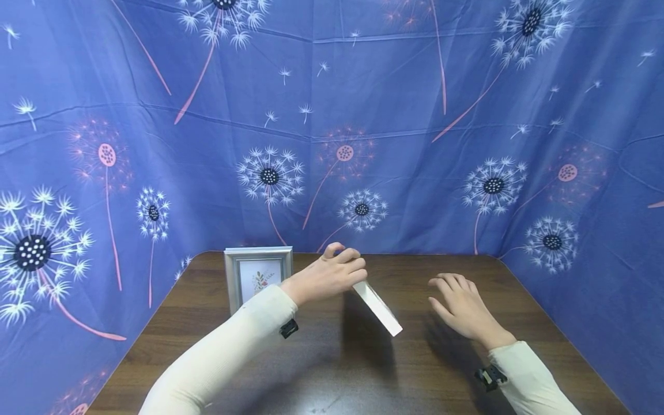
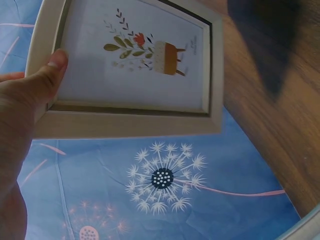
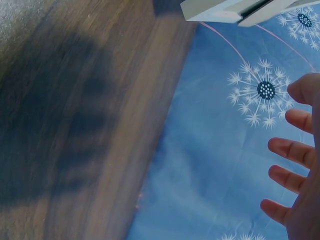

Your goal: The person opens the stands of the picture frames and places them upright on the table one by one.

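My left hand (image 1: 332,271) grips a pale wooden picture frame (image 1: 378,309) by its top edge and holds it tilted above the brown wooden table (image 1: 337,369). In the left wrist view the same frame (image 2: 135,65) shows a print of a plant in a pot, with my thumb (image 2: 52,67) on its rim. My right hand (image 1: 459,302) hovers open over the table to the right of the held frame, fingers spread (image 3: 290,150), touching nothing. A corner of the held frame (image 3: 220,10) appears at the top of the right wrist view.
A second, silver-grey picture frame (image 1: 257,276) with a flower print stands upright at the table's back left. Blue dandelion-patterned cloth (image 1: 332,115) walls in the table at the back and both sides.
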Motion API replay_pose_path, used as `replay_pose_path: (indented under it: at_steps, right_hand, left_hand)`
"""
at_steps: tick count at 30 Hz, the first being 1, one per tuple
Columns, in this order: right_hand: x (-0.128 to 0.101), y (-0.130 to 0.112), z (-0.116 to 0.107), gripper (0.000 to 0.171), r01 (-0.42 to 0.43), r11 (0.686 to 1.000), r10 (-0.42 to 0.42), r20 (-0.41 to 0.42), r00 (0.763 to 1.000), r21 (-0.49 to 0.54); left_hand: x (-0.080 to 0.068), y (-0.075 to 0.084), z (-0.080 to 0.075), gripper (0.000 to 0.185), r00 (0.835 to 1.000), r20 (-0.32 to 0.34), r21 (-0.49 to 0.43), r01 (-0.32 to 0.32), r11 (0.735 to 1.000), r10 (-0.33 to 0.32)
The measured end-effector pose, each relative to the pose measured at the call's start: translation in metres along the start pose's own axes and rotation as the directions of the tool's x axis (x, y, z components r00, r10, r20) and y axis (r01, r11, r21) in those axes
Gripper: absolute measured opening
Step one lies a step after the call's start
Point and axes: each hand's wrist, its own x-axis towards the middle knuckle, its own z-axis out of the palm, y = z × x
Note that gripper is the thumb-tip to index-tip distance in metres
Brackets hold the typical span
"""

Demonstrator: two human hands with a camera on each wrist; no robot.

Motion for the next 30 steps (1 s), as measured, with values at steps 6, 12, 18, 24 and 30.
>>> replay_pose_path:
  at_steps: [6,12,18,24,30]
  right_hand:
    - [0.004,-0.002,0.000,0.028,0.017,1.000,-0.017,-0.007,1.000,-0.001]
    - [0.007,-0.005,0.000,0.029,0.052,0.999,-0.052,-0.012,0.999,0.000]
    - [0.011,-0.008,0.001,0.031,0.103,0.995,-0.103,-0.008,0.995,0.005]
    - [0.013,-0.011,0.002,0.030,0.132,0.991,-0.132,-0.010,0.991,0.005]
    - [0.016,-0.016,0.004,0.031,0.167,0.986,-0.167,-0.006,0.986,0.001]
  left_hand:
    - [-0.006,0.000,0.000,0.013,1.000,-0.030,0.017,0.000,1.000,0.001]
    - [-0.011,0.001,0.002,0.010,0.998,-0.062,0.013,0.008,1.000,-0.008]
    - [-0.018,0.002,0.001,0.016,0.996,-0.070,-0.074,0.052,0.996,-0.057]
    - [-0.023,0.003,0.002,0.029,0.991,-0.067,-0.188,0.103,0.977,-0.118]
    - [-0.029,0.006,0.004,0.032,0.982,-0.106,-0.275,0.125,0.953,-0.159]
